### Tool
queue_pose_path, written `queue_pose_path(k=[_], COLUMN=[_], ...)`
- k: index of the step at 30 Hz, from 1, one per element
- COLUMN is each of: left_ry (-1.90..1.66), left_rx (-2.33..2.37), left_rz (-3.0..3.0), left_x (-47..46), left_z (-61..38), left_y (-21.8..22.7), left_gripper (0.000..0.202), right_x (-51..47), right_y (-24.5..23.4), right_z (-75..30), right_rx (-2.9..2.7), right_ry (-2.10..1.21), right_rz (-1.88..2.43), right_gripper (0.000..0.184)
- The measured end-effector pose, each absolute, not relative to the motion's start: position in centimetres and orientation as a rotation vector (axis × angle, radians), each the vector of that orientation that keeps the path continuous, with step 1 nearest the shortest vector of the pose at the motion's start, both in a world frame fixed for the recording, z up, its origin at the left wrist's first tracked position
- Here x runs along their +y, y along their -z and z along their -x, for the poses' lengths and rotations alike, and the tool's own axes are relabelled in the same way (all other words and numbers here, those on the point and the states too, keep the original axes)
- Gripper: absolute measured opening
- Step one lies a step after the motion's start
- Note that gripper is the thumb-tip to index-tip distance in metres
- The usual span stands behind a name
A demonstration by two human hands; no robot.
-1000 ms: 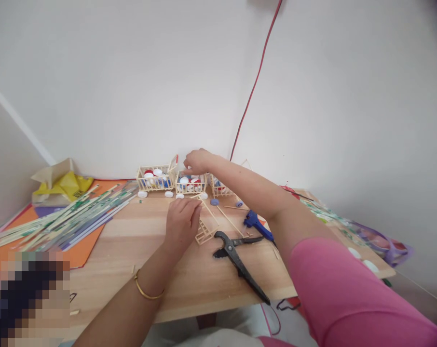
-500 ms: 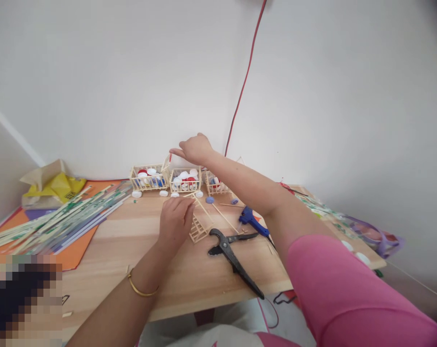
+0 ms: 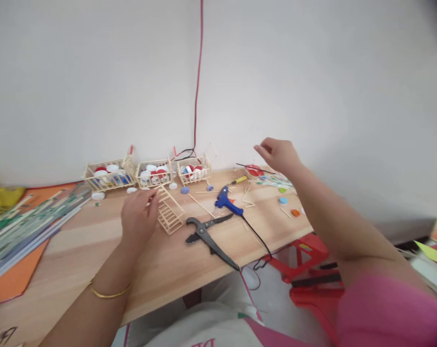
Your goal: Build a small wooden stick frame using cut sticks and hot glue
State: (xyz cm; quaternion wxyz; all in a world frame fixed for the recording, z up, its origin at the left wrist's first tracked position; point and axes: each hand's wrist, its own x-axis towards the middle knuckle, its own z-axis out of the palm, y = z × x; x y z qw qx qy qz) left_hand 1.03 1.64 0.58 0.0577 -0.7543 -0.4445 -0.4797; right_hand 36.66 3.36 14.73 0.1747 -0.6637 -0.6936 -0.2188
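My left hand (image 3: 139, 217) is closed on the edge of a small wooden-stick frame (image 3: 170, 220) with rungs, tilted on the table. My right hand (image 3: 279, 155) is raised above the table's right part, its fingers curled and pressed together; whether they hold anything I cannot make out. Along the wall stand three small stick carts, the left cart (image 3: 90, 185), the middle cart (image 3: 139, 179) and the right cart (image 3: 182, 180), each with bottle caps in it. By the left hand lie black pliers-like cutters (image 3: 213, 245) and a blue glue gun (image 3: 228, 202).
On the wooden table (image 3: 168, 279) are loose sticks, a yellow-handled tool (image 3: 239, 180), a blue cap (image 3: 283, 200) and an orange cap (image 3: 295, 212). Packed sticks (image 3: 41, 221) lie at left on orange sheets. The glue gun's black cord (image 3: 258, 236) hangs over the front edge near a red stool (image 3: 312, 289).
The view has turned to the right. My right hand has moved away from the carts to the table's right side. My left hand stays on the stick frame.
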Motion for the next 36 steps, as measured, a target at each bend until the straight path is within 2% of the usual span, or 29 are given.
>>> queue_pose_path(k=[5, 7, 9, 14, 18, 22, 31, 36], left_ry=[1.482, 1.476, 1.474, 1.459, 1.421, 1.410, 1.463, 1.448], left_rx=[-1.345, -1.339, -1.332, -1.337, -1.372, -1.364, -1.363, -1.341], left_rz=[2.237, 2.238, 2.241, 2.242, 2.236, 2.228, 2.214, 2.261], left_x=[1.8, 1.7, 1.6, 1.7, 1.7, 1.8, 1.5, 1.3], left_z=[-1.1, -1.2, -1.3, -1.3, -1.1, -1.0, -1.1, -1.3], left_y=[-0.7, -0.7, -0.7, -0.5, -0.6, -0.6, -0.9, -0.7], left_gripper=[0.015, 0.015, 0.014, 0.013, 0.013, 0.013, 0.015, 0.015], right_x=[-2.9, -5.0, -6.7, -8.1, -7.1, -4.8, -0.6, -0.2], right_y=[-10.0, -7.3, -4.6, 0.4, 1.7, 2.5, 3.1, 2.6], right_z=[-48.1, -50.1, -50.7, -50.3, -50.7, -50.3, -48.8, -47.5], right_rx=[-1.473, -1.346, -1.218, -0.822, -0.696, -0.896, -1.058, -1.367], right_ry=[0.239, 0.114, 0.059, 0.042, -0.139, -0.075, 0.084, 0.131], right_rz=[2.612, 2.741, 2.817, 2.893, 2.849, 2.780, 2.752, 2.698], right_gripper=[0.036, 0.039, 0.048, 0.088, 0.100, 0.093, 0.054, 0.046])
